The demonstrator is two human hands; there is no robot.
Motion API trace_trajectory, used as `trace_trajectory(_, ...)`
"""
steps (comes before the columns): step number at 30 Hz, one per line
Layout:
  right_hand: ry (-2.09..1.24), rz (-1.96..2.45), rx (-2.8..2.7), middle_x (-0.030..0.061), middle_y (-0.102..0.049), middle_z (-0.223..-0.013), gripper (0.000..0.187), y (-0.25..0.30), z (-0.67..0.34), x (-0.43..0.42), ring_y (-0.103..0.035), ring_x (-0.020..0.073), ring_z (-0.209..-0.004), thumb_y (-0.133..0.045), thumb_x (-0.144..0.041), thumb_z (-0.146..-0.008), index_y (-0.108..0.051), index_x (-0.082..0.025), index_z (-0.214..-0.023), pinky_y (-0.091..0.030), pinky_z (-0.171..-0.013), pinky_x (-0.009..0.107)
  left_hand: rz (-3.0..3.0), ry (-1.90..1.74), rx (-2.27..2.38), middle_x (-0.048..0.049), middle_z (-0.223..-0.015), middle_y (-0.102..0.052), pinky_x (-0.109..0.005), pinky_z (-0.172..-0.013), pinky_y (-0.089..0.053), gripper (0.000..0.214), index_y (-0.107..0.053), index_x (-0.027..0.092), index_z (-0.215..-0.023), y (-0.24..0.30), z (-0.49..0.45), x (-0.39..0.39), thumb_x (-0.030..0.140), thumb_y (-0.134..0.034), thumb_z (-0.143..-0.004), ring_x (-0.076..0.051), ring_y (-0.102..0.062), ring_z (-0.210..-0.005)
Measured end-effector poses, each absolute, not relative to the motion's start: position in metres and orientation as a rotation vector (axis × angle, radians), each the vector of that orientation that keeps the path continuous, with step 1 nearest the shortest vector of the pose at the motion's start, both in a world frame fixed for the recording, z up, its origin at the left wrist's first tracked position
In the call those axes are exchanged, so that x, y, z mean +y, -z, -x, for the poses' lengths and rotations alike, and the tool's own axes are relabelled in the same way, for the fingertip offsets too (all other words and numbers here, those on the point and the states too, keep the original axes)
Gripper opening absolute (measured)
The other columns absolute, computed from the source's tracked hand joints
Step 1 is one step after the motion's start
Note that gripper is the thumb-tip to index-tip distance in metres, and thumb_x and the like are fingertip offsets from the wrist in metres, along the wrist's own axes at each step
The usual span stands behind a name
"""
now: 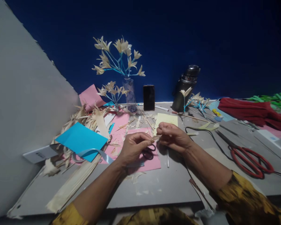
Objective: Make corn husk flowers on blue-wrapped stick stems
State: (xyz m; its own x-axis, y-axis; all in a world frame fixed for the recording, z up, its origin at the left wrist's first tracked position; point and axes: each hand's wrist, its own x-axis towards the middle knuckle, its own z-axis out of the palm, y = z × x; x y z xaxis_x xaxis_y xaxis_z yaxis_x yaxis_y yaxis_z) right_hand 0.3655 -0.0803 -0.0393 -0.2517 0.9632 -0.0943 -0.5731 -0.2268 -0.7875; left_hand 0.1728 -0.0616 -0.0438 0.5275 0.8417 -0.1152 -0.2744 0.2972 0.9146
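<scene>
Between my two hands is a small pale strip of dried husk (pixel 156 137). The fingertips of my left hand (pixel 134 145) pinch its left end. My right hand (pixel 173 137) has its fingers curled closed at the other end of the strip. Just under the left fingertips show the dark loop handles of small scissors (pixel 149 153); their blades are hidden. Pink paper (pixel 152 165) with husk scraps lies beneath the left hand, and a yellow sheet (pixel 167 118) lies behind the right one. A thin clear stick (pixel 168 159) rests below my right hand.
Husk flowers (pixel 121 47) on blue stems stand in a clear bottle (pixel 131 97), near a propped phone (pixel 149 98) and a dark flask (pixel 184 90). Red-handled scissors (pixel 250 161) lie right. Blue paper (pixel 83 140) covers piled husks left; a red cloth (pixel 250 111) is far right.
</scene>
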Motion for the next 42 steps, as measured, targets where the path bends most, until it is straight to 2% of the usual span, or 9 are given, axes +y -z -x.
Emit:
trace_trajectory(4, -1.609, 0.801, -0.910, 0.0009, -0.060, -0.083, 0.045, 0.040, -0.366, -0.081, -0.042, 0.0058, -0.055, -0.082, -0.052, -0.072, -0.063, -0.018, -0.093, -0.028, -0.045, 0.017, -1.037, -0.823, 0.668, -0.0077, -0.081, -0.069, -0.031, -0.045, -0.055, 0.021, -0.070, 0.012, -0.072, 0.045, -0.172, -0.062, 0.027, -0.084, -0.073, -0.021, -0.069, -0.060)
trace_trajectory(8, -1.484, 0.957, -1.090, -0.0010, -0.063, -0.076, 0.038, 0.042, -0.363, -0.082, -0.047, 0.0070, -0.054, -0.085, -0.040, -0.070, -0.063, -0.018, -0.093, -0.028, -0.045, 0.018, -1.069, -0.815, 0.654, -0.0076, -0.081, -0.069, -0.031, -0.047, -0.055, 0.019, -0.069, 0.012, -0.072, 0.043, -0.173, -0.063, 0.026, -0.083, -0.073, -0.021, -0.070, -0.061)
trace_trajectory(13, -1.521, 0.992, -1.084, -0.0038, -0.061, -0.064, 0.030, 0.044, -0.362, -0.082, -0.050, 0.0071, -0.048, -0.086, -0.031, -0.067, -0.066, -0.017, -0.085, -0.033, -0.046, 0.019, -1.096, -0.819, 0.676, -0.0075, -0.080, -0.069, -0.030, -0.045, -0.055, 0.020, -0.070, 0.012, -0.070, 0.040, -0.174, -0.062, 0.027, -0.084, -0.071, -0.021, -0.069, -0.059)
trace_trajectory(19, -1.755, 0.859, -0.921, -0.0034, -0.059, -0.058, 0.033, 0.045, -0.361, -0.081, -0.046, 0.0068, -0.047, -0.088, -0.031, -0.063, -0.066, -0.015, -0.082, -0.032, -0.048, 0.019, -1.217, -0.838, 0.638, -0.0087, -0.083, -0.071, -0.030, -0.053, -0.059, 0.015, -0.074, 0.013, -0.070, 0.046, -0.171, -0.057, 0.024, -0.084, -0.071, -0.020, -0.071, -0.065)
trace_trajectory(23, -1.743, 0.816, -0.921, -0.0010, -0.060, -0.066, 0.043, 0.045, -0.361, -0.083, -0.046, 0.0074, -0.050, -0.080, -0.055, -0.073, -0.067, -0.016, -0.089, -0.031, -0.048, 0.020, -1.147, -0.826, 0.628, -0.0066, -0.082, -0.069, -0.031, -0.048, -0.057, 0.015, -0.072, 0.014, -0.072, 0.045, -0.171, -0.059, 0.025, -0.082, -0.073, -0.020, -0.069, -0.059)
trace_trajectory(25, -1.673, 0.845, -0.956, 0.0002, -0.062, -0.071, 0.046, 0.045, -0.359, -0.084, -0.047, 0.0076, -0.051, -0.077, -0.059, -0.075, -0.066, -0.017, -0.090, -0.030, -0.047, 0.019, -1.131, -0.829, 0.636, -0.0061, -0.081, -0.069, -0.031, -0.047, -0.056, 0.015, -0.072, 0.014, -0.071, 0.043, -0.171, -0.059, 0.025, -0.081, -0.074, -0.020, -0.069, -0.059)
trace_trajectory(31, -1.602, 0.907, -1.025, -0.0007, -0.062, -0.064, 0.036, 0.045, -0.354, -0.084, -0.050, 0.0089, -0.051, -0.089, -0.036, -0.064, -0.066, -0.015, -0.082, -0.034, -0.049, 0.020, -1.214, -0.815, 0.646, -0.0087, -0.083, -0.070, -0.029, -0.049, -0.057, 0.015, -0.073, 0.013, -0.071, 0.043, -0.170, -0.059, 0.024, -0.082, -0.073, -0.021, -0.070, -0.067)
trace_trajectory(36, -1.637, 0.846, -0.828, -0.0046, -0.054, -0.062, 0.040, 0.042, -0.359, -0.081, -0.037, 0.0056, -0.048, -0.085, -0.048, -0.069, -0.065, -0.017, -0.083, -0.030, -0.047, 0.019, -0.998, -0.851, 0.696, -0.0053, -0.079, -0.069, -0.030, -0.044, -0.054, 0.020, -0.070, 0.015, -0.071, 0.041, -0.173, -0.062, 0.027, -0.085, -0.070, -0.020, -0.069, -0.058)
trace_trajectory(42, -1.484, 0.966, -1.050, -0.0011, -0.059, -0.072, 0.037, 0.047, -0.349, -0.084, -0.042, 0.0069, -0.052, -0.084, -0.047, -0.071, -0.067, -0.017, -0.084, -0.028, -0.046, 0.020, -0.975, -0.923, 0.749, -0.0030, -0.069, -0.069, -0.029, -0.051, -0.055, 0.018, -0.070, 0.016, -0.072, 0.041, -0.174, -0.060, 0.026, -0.085, -0.069, -0.016, -0.066, -0.054)
